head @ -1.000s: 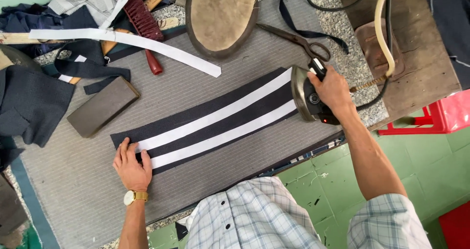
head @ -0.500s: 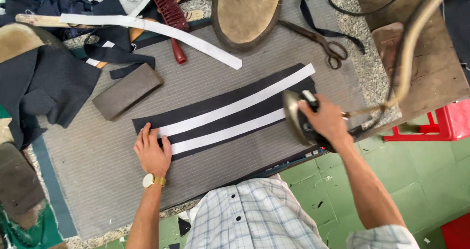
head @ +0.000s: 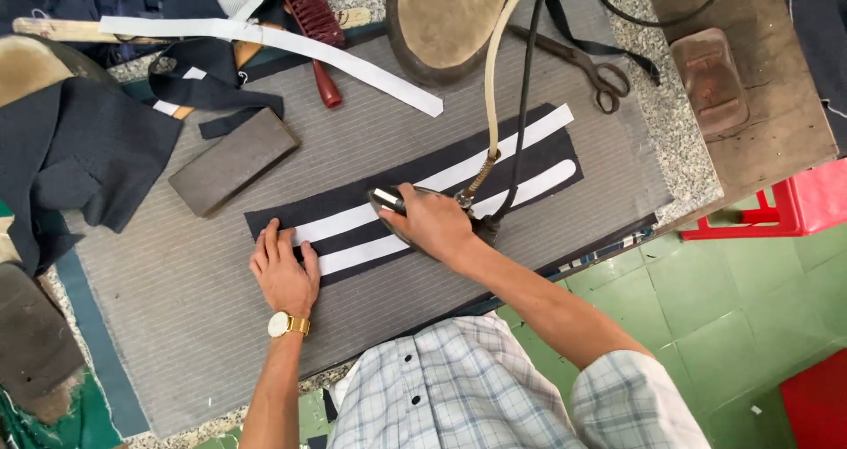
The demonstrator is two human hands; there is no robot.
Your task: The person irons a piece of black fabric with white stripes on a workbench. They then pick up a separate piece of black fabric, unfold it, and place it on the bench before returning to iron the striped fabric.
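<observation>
A dark fabric piece [head: 547, 153] with two white strips [head: 538, 131] lies diagonally on the grey striped pressing mat [head: 176, 290]. My right hand [head: 432, 224] grips the handle of a dark iron [head: 388, 200] resting on the middle of the strips. A beige hose and a black cord [head: 516, 105] rise from the iron's rear. My left hand [head: 284, 268], wearing a gold watch, lies flat on the left end of the fabric, fingers spread.
A grey block [head: 231, 160] lies left of the fabric. A loose white strip [head: 353, 61], a red-handled brush [head: 311, 21], scissors [head: 587, 61] and a rounded pressing pad [head: 450, 17] sit behind. Dark cloth [head: 79, 158] is piled at left. A red stool [head: 776, 206] stands right.
The iron has slid left along the strips, from the fabric's right end to its middle. My left hand stays pressed on the left end.
</observation>
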